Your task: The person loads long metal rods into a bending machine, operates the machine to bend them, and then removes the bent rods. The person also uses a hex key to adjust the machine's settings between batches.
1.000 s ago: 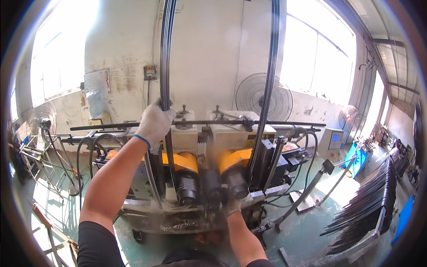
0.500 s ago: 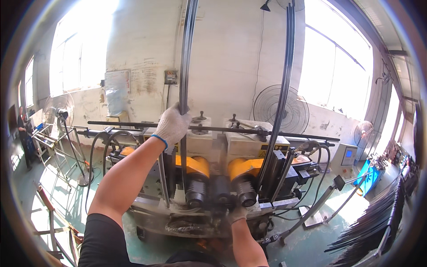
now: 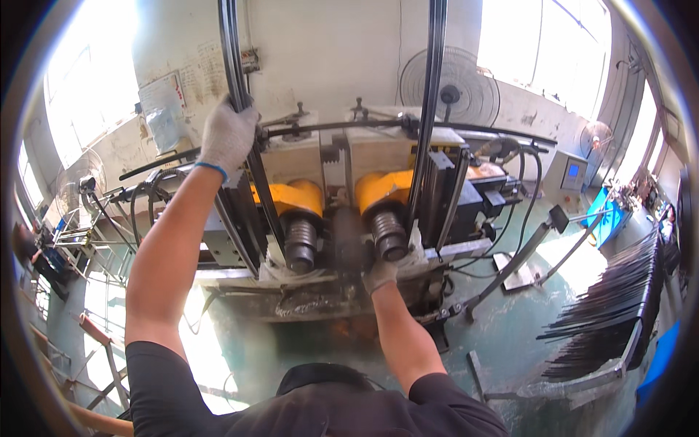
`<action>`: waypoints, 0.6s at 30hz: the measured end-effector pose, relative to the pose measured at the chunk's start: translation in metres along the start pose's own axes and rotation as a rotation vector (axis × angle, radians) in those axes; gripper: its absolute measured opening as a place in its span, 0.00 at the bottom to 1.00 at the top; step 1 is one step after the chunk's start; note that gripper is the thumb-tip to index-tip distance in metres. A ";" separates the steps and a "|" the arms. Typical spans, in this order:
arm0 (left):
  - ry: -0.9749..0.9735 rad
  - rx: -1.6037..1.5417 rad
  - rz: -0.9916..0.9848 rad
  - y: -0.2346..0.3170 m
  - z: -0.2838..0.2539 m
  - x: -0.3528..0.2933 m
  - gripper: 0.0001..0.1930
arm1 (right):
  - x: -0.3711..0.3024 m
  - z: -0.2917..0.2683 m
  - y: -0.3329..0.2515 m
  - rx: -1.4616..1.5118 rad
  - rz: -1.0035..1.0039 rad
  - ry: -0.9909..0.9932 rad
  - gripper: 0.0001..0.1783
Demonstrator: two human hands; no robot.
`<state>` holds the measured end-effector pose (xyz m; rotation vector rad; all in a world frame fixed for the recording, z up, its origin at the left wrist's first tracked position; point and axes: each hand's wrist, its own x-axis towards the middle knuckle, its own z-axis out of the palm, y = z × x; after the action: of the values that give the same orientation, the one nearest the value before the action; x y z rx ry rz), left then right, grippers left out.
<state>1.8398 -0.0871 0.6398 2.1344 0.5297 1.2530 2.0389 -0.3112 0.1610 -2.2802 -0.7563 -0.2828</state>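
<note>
My left hand [image 3: 228, 137], in a white knit glove with a blue cuff, is closed round the left bundle of long dark metal bars [image 3: 232, 54], which stands upright in the machine. Low at the middle is my right hand [image 3: 381, 275], also gloved, just under the right ribbed cylinder [image 3: 388, 234]. Beside it is a blurred dark upright part [image 3: 349, 240] of the machine; the fingers are hidden and smeared, so I cannot tell what they touch. A matching left ribbed cylinder [image 3: 301, 244] sticks out below a yellow housing [image 3: 295, 195].
A second upright bar bundle [image 3: 431, 80] rises on the machine's right. A horizontal rod [image 3: 328, 127] crosses behind. Hoses [image 3: 526, 182] loop at the right side. Many dark bars [image 3: 604, 306] rest on a rack at the far right. A large fan [image 3: 450, 87] is by the wall.
My view has tipped downward, so the machine sits higher in the picture and more of my torso shows. The left hand keeps its hold on the bars; the right stays below the right cylinder.
</note>
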 end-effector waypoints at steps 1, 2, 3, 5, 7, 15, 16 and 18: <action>-0.007 -0.005 -0.002 0.006 -0.005 -0.005 0.17 | -0.002 -0.002 -0.006 0.009 0.015 -0.017 0.29; 0.021 0.031 -0.012 0.022 -0.009 -0.014 0.18 | -0.006 -0.006 -0.009 0.022 0.031 -0.027 0.29; 0.025 0.020 -0.022 0.030 -0.017 -0.021 0.19 | -0.009 -0.012 -0.014 0.026 0.045 -0.038 0.28; 0.029 -0.001 -0.042 0.045 -0.033 -0.037 0.19 | -0.027 -0.028 -0.028 0.077 0.102 -0.081 0.27; -0.070 0.000 -0.013 0.064 -0.042 -0.059 0.20 | -0.046 -0.058 -0.029 0.979 0.428 -0.006 0.22; -0.247 -0.071 0.037 0.018 -0.102 -0.185 0.24 | -0.201 -0.164 -0.005 1.706 0.664 0.489 0.08; -0.209 0.160 0.181 0.007 -0.113 -0.206 0.24 | -0.218 -0.188 -0.001 1.659 0.773 0.502 0.09; -0.147 0.354 0.300 -0.005 -0.115 -0.234 0.23 | -0.255 -0.230 0.026 1.544 0.812 0.694 0.13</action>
<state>1.6273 -0.1913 0.5300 2.6602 0.4005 1.2140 1.8525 -0.5962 0.2114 -0.7316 0.3449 -0.0210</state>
